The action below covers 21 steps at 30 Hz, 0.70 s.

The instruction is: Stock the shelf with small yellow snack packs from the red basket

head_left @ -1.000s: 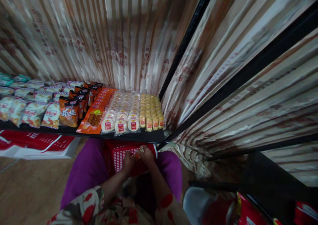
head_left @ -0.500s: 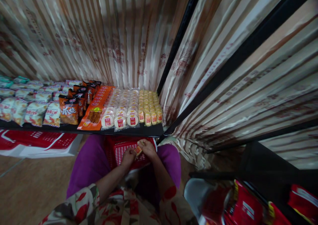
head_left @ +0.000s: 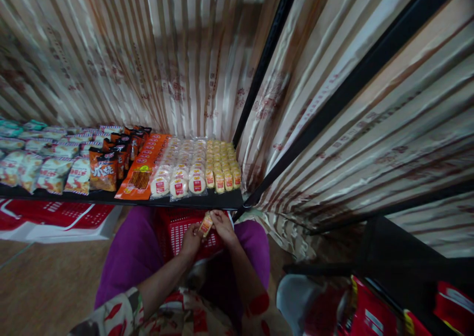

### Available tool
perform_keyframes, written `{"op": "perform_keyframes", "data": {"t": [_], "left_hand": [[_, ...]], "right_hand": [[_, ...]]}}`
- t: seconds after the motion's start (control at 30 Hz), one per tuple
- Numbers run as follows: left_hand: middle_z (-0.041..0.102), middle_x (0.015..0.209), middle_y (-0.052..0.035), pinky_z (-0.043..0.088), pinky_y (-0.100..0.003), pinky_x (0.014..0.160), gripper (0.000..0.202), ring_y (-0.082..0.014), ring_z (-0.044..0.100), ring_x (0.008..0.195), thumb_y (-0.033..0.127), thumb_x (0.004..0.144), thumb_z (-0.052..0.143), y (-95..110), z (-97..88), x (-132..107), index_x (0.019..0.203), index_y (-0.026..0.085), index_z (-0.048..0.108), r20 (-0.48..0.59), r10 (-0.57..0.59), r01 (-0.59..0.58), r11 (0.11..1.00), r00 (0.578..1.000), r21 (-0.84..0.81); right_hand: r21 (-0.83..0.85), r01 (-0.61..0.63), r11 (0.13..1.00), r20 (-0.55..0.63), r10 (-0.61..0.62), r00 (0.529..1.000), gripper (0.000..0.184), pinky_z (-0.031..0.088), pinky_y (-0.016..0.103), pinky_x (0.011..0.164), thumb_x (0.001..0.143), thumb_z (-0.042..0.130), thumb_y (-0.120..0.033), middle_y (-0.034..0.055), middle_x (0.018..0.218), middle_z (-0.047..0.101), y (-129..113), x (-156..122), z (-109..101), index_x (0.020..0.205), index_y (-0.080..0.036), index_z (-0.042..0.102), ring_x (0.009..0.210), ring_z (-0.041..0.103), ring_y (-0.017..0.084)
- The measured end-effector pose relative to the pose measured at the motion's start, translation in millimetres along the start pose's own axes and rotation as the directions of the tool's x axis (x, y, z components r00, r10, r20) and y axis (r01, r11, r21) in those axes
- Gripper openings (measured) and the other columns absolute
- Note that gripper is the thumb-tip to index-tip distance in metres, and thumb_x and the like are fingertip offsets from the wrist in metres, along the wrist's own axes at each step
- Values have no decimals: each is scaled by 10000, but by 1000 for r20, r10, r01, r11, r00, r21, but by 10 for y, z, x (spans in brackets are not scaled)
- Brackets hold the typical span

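Observation:
A small yellow snack packet (head_left: 206,225) with a red label is held between both hands over my lap. My left hand (head_left: 191,238) pinches its lower left side. The fingers of my right hand (head_left: 221,226) are closed on its upper right end. Below them a red plastic basket (head_left: 177,244) with slotted walls rests between my knees. Rows of similar yellow packets (head_left: 224,170) stand at the right end of the black shelf (head_left: 225,201), just beyond my hands.
Along the shelf lie round white wrapped crackers (head_left: 179,185), a flat orange packet (head_left: 138,170), orange-black bags (head_left: 102,170) and white snack bags (head_left: 54,173). Another red basket (head_left: 85,220) is under the shelf at left. Black frame bars (head_left: 314,133) cross before striped curtains. Red bags (head_left: 374,306) are at lower right.
The yellow packet is turned more upright between my hands, and its label shows more fully. The shelf sits slightly lower in view. Both hands keep their hold.

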<state>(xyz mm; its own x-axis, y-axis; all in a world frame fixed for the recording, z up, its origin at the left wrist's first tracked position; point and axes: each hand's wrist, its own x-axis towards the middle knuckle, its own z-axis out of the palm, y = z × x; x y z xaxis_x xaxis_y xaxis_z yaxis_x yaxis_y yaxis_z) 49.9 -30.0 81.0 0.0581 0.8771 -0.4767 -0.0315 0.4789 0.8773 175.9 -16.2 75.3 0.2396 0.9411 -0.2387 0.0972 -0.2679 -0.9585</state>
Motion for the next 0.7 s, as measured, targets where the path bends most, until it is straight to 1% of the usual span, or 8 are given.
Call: {"op": "perform_keyframes", "data": {"t": [0.07,0.17,0.23,0.33,0.5,0.6,0.7], "left_hand": [[611,626,4,442,-214,528,219,-115,576,548,270,643,675,16,14,-6,795,149,573,-17,-2,2,1000,1000,-15],[612,654,0,442,-214,521,194,-113,574,545,234,646,652,26,51,-3,790,146,556,-27,-3,2,999,1000,-50],[608,671,-1,442,-212,512,167,-107,568,537,209,656,626,26,78,9,785,146,541,-27,1,-3,997,1000,-76],[603,669,3,446,-213,512,160,-102,561,525,220,667,615,23,110,37,782,151,528,-32,10,-12,997,999,-73],[599,646,7,435,-206,493,123,-102,554,512,206,690,579,26,129,70,790,157,528,-62,37,-37,999,997,-1],[608,669,0,462,-215,520,127,-111,573,550,205,684,572,42,140,72,791,161,522,-54,66,-68,997,996,-42],[603,683,-1,478,-228,533,159,-120,580,578,222,665,589,73,167,68,794,167,513,-50,94,-99,990,994,-96]], "right_hand": [[46,6,999,3,-6,1000,374,494,267,607,737,514,-564,29,750,671,0,-18,-6,819,-206,585,698,639,169],[117,24,993,-8,-23,1000,402,505,287,642,701,551,-576,35,766,669,8,-35,-21,850,-203,573,698,642,172],[177,42,983,-13,-40,999,406,509,300,671,676,589,-562,34,763,668,11,-41,-27,867,-204,567,696,642,172],[232,64,971,-19,-61,998,399,508,319,727,641,640,-523,44,800,669,3,-46,-25,865,-200,568,737,644,177],[223,63,973,-63,-51,997,405,503,339,785,604,675,-464,68,881,666,-30,-49,-9,888,-190,583,815,645,194],[190,60,980,-69,-48,996,411,520,328,732,635,648,-429,61,907,662,-50,-56,-11,967,-194,593,787,648,186],[117,92,989,-75,-83,994,402,533,304,654,667,620,-390,38,889,662,-76,-72,-14,1031,-220,598,746,644,174]]}}
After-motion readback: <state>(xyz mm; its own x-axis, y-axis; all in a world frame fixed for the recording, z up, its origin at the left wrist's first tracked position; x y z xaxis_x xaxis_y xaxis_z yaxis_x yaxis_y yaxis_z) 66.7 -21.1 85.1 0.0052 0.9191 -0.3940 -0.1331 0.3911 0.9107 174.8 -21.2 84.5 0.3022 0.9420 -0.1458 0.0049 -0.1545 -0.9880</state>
